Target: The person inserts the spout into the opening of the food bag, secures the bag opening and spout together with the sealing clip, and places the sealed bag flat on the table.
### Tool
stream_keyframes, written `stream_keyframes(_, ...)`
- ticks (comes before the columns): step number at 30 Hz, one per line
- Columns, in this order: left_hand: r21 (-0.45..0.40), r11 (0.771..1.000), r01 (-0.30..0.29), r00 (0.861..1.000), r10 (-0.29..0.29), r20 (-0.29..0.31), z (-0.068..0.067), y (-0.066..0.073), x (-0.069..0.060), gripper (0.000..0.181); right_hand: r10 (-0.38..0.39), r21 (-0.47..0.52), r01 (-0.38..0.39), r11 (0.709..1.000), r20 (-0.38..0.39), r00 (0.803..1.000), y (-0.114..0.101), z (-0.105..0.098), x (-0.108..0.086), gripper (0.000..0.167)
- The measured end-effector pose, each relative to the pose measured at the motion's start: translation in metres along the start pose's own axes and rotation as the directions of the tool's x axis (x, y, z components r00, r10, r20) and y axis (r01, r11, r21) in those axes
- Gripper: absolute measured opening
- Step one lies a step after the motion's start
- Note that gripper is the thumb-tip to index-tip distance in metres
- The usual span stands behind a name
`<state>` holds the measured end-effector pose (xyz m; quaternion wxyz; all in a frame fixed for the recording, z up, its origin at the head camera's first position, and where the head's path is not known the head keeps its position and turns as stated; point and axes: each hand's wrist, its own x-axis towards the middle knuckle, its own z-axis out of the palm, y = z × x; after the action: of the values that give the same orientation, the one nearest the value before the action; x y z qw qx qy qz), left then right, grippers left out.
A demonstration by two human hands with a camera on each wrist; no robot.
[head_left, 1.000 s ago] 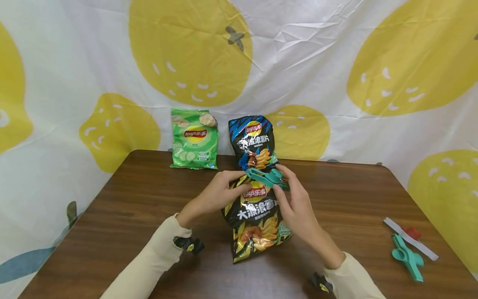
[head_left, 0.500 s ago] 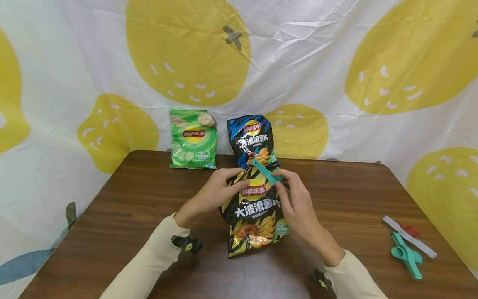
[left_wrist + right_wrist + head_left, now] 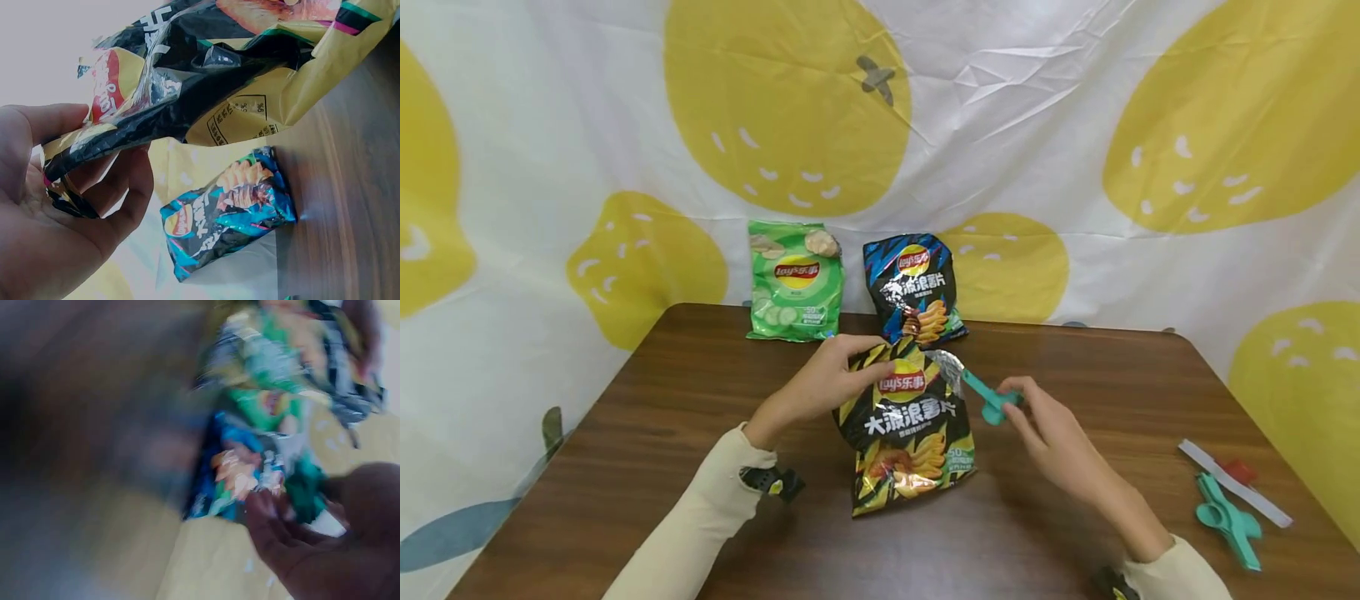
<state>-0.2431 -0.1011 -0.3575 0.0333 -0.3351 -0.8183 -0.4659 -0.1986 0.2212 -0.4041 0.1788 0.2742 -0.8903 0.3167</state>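
Note:
A black and yellow chip bag (image 3: pixel 910 433) stands near the middle of the table, its silvery inside showing at the top right corner. My left hand (image 3: pixel 831 375) pinches the bag's upper left edge between thumb and fingers; the left wrist view shows the folded edge of the chip bag (image 3: pixel 125 128) in that grip. Just right of the bag, my right hand (image 3: pixel 1056 433) holds a teal bag clip (image 3: pixel 992 398) by its wide part, its narrow end pointing toward the bag's top corner. The right wrist view is blurred, with the teal clip (image 3: pixel 304 487) between thumb and fingers.
At the back stand a green chip bag (image 3: pixel 796 283) and a blue and black chip bag (image 3: pixel 913 287). To the right on the brown table (image 3: pixel 655 417) lie another teal clip (image 3: pixel 1228 521), a whitish strip (image 3: pixel 1236 483) and a small red piece (image 3: pixel 1238 472).
My right hand has moved right and slightly down with the clip, away from the bag's top, where the clip lay before. The silvery corner now shows. My left hand keeps its hold.

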Motion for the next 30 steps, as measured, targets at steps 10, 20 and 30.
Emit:
stream_keyframes(10, 0.026, 0.999, -0.047, 0.998, 0.046, 0.032, -0.006, -0.001, 0.000, 0.028, -0.033, -0.263, 0.071, 0.962, 0.147, 0.989, 0.016, -0.003, -0.018, 0.017)
stream_keyframes(20, 0.046, 0.997, -0.059, 0.998, 0.057, 0.038, -0.006, 0.002, 0.000, 0.031, -0.057, -0.389, 0.087, 0.917, 0.087, 0.995, 0.025, -0.009, -0.009, 0.024)
stream_keyframes(30, 0.091, 0.993, -0.075, 0.997, 0.072, 0.026, -0.003, 0.004, -0.001, 0.034, 0.095, -0.222, -0.048, 0.974, 0.203, 0.975, 0.032, -0.015, -0.014, 0.022)
